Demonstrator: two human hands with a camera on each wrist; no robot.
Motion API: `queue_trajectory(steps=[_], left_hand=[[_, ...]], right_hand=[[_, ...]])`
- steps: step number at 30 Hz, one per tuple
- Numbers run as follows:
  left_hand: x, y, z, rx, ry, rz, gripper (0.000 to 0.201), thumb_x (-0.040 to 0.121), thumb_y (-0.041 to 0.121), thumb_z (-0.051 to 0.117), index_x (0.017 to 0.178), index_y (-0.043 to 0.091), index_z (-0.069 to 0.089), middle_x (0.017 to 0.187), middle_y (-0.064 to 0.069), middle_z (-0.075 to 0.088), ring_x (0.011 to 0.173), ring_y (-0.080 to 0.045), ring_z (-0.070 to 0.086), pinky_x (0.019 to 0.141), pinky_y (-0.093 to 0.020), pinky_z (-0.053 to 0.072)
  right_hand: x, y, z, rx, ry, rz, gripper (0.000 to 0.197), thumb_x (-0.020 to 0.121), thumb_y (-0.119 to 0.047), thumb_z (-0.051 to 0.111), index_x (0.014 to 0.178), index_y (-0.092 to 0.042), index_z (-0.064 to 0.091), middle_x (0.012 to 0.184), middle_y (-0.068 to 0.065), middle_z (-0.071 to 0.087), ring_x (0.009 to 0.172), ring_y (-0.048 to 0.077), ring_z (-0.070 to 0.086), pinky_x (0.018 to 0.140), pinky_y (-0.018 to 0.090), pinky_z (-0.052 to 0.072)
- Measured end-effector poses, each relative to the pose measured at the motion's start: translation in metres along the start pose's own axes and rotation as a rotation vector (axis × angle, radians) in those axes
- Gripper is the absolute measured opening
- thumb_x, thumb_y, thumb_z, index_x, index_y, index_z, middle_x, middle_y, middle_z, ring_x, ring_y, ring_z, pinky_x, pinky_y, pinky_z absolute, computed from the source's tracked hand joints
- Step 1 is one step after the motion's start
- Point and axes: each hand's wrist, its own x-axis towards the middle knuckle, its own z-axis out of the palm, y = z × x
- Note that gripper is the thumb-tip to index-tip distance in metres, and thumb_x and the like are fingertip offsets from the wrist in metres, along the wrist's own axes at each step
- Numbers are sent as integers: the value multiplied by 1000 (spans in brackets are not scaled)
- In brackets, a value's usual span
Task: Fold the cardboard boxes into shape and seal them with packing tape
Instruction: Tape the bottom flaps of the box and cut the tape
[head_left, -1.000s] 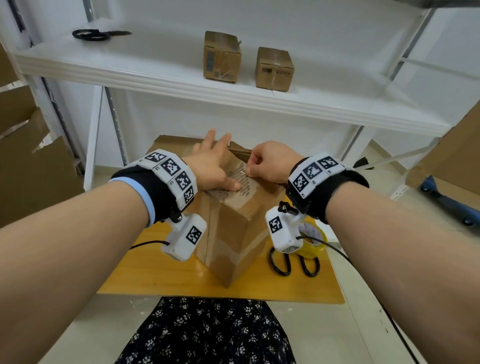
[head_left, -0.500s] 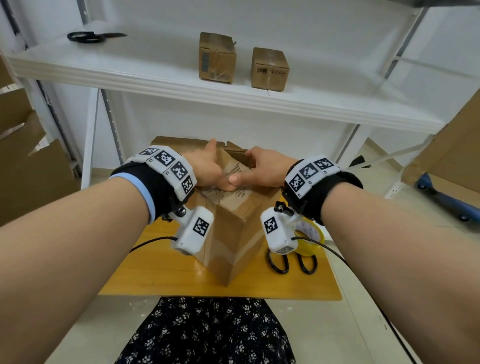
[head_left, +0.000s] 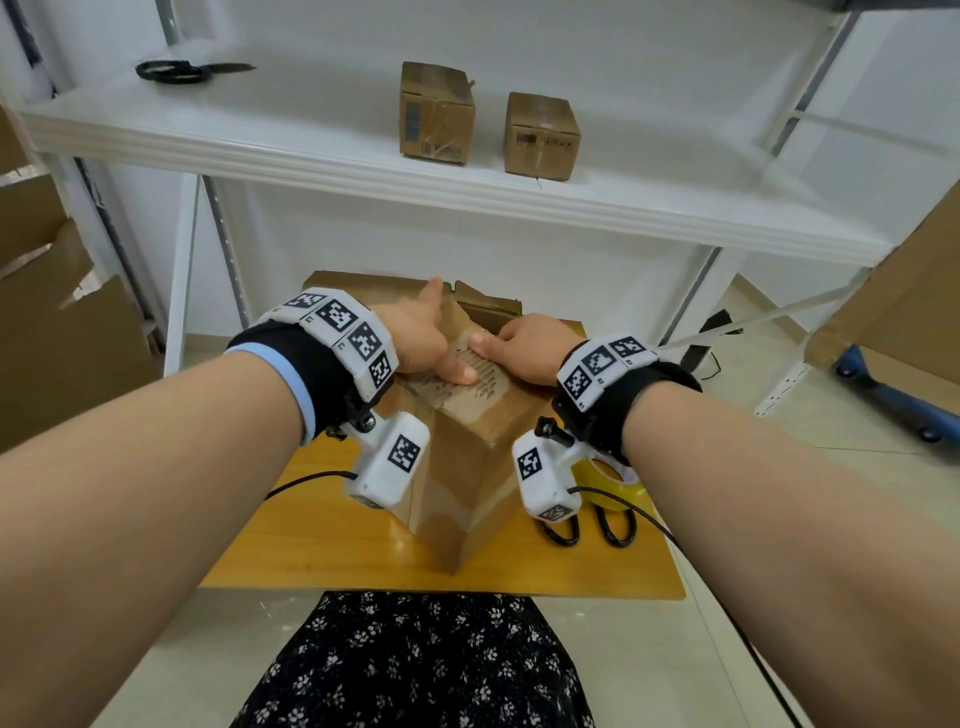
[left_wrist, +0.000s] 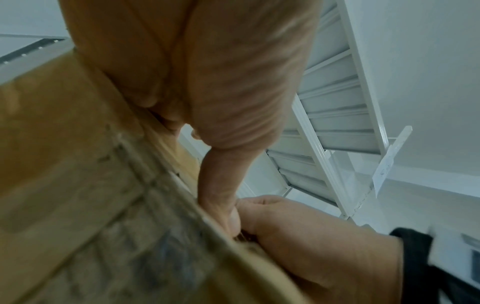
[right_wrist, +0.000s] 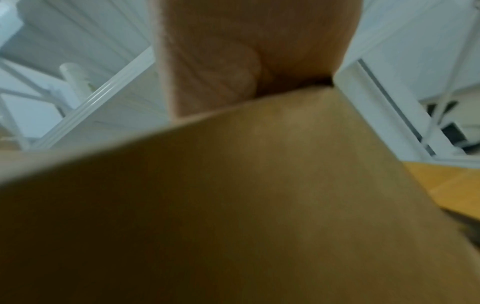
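Head view: both hands are pressing flaps shut atop the brown cardboard box (head_left: 467, 467) w/ printed top, standing on the orange wooden table (head_left: 322, 551). Left hand (head_left: 421, 338) is lying flat, fingers straight; right hand (head_left: 535, 348) is curling loosely, thumb pressing the top, prob. steadying it for the yellow tape roll (head_left: 608, 480) just right of the box.

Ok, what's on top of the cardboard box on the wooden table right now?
Both hands rest on the cardboard box: the left hand and right hand, thumbs on a worn printed patch. Behind them a torn flap edge sticks up. Whether the seam is taped is hidden under the hands.
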Motion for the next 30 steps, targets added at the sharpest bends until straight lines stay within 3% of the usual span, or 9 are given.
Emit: queue_trajectory(steps=[3, 5, 8, 11, 15, 20, 24, 26, 30], left_hand=[[0, 0, -1, 35, 6, -24, 129, 68, 49, 85, 156, 24, -7, 149, -10, 42, 129, -28, 48, 106, -43, 42], [-4, -4, -4, 79, -21, -52, 141, 52, 70, 83, 156, 26, -2, 150, -8, 42, 131, -28, 47, 109, -42, 39], [-12, -10, -9, 120, -111, -84, 161, 21, 89, 75, 155, 32, 4, 151, -4, 40, 133, -29, 43, 112, -46, 35], [-15, -9, -8, 167, -134, -112, 154, 39, 79, 80, 155, 33, -9, 157, -4, 31, 134, -32, 42, 108, -47, 40], [-19, -3, -8, 141, -126, -102, 136, 53, 68, 82, 155, 35, -2, 147, -3, 41, 118, -29, 55, 96, -46, 53], [-21, -16, -15, -62, -102, -88, 89, 80, 47, 75, 152, 34, 24, 134, 1, 54, 105, -28, 65, 83, -48, 59], [-27, -13, -10, 66, 15, -56, 53, 100, 42, 51, 145, 18, 40, 131, -11, 59, 110, -33, 64, 97, -44, 52], [-26, -10, -6, 118, 63, -18, 45, 104, 34, 43, 142, 9, 44, 135, -16, 56, 118, -34, 58, 101, -41, 46], [-22, -11, -6, 69, -6, -56, 40, 104, 26, 43, 142, 12, 41, 131, -16, 56, 111, -36, 63, 98, -46, 50]], right_hand=[[2, -3, -1, 7, 37, 49, 60, 106, -50, 25, 115, -7, 66, 114, 11, 67, 105, 26, 63, 94, 37, 50], [1, 0, -3, 43, 73, 41, 58, 107, -47, 24, 120, -8, 64, 119, 11, 65, 110, 27, 61, 93, 35, 47], [-7, 6, -9, 194, -20, -26, 65, 96, -69, 31, 119, -19, 65, 110, 0, 64, 104, 20, 62, 89, 33, 46], [-14, 10, -13, 95, -165, -90, 73, 78, -81, 48, 125, -26, 57, 112, -6, 62, 101, 14, 60, 85, 29, 43], [-14, 14, -13, 61, -170, -83, 53, 94, -64, 46, 127, -24, 58, 116, -4, 63, 105, 16, 60, 89, 30, 44], [-14, 11, -12, 30, 112, -57, 36, 105, -31, 39, 138, -31, 54, 133, -3, 60, 121, 20, 54, 106, 40, 41], [-20, -7, -12, 115, 307, -177, 13, 99, -28, 50, 106, -27, 62, 102, -4, 66, 105, 21, 58, 92, 39, 48], [-26, -19, -10, 167, 204, -197, 12, 96, -29, 57, 101, -20, 63, 98, -2, 66, 95, 19, 62, 81, 32, 51], [-42, -42, -3, 191, -109, -380, 5, 91, -27, 68, 90, -22, 70, 88, -7, 70, 81, 8, 63, 72, 23, 50]])
